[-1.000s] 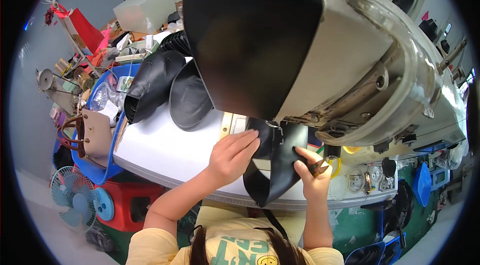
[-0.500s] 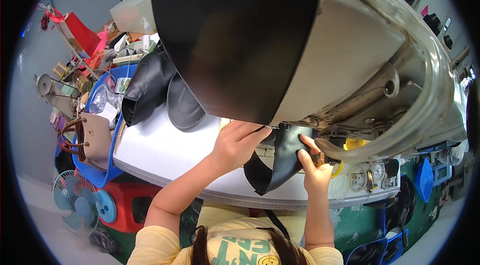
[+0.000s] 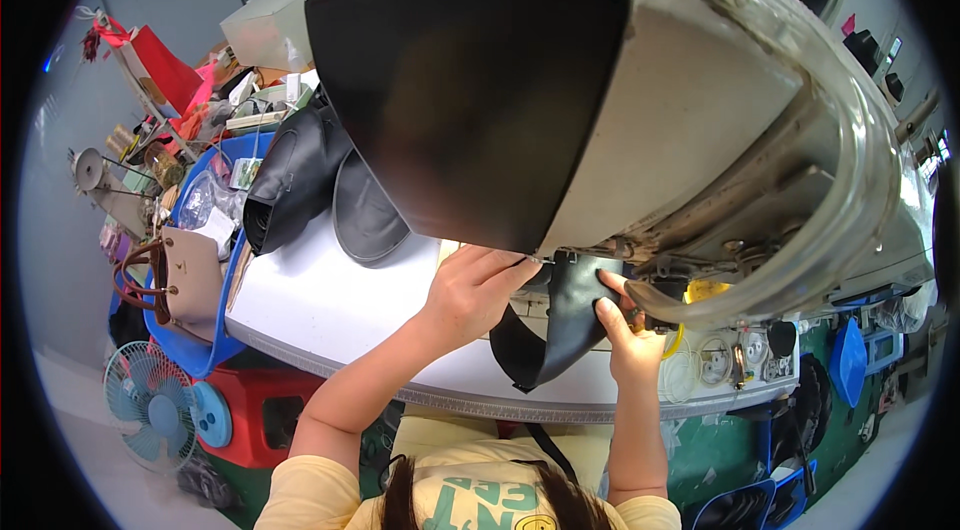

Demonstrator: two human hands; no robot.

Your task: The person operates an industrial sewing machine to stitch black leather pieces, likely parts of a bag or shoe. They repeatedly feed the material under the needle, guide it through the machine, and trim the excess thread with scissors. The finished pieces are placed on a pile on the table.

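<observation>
Black piece (image 3: 575,330) at lower centre of frame, below machine (image 3: 465,115). Our hands apart: right hand (image 3: 632,335) touches its right edge, left hand (image 3: 467,295) at upper end; grips, we cannot tell. Uneven pull could skew it, we judge.

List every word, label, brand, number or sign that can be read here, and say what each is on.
Yellow shirt: large green lettering, cut off by the lower edge; wording not copied here.
Ruler-like strip along the table's front edge: fine marks, too small to read.
Beige handbag: any mark is too small to read.
Black piece being worked: no lettering visible.
</observation>
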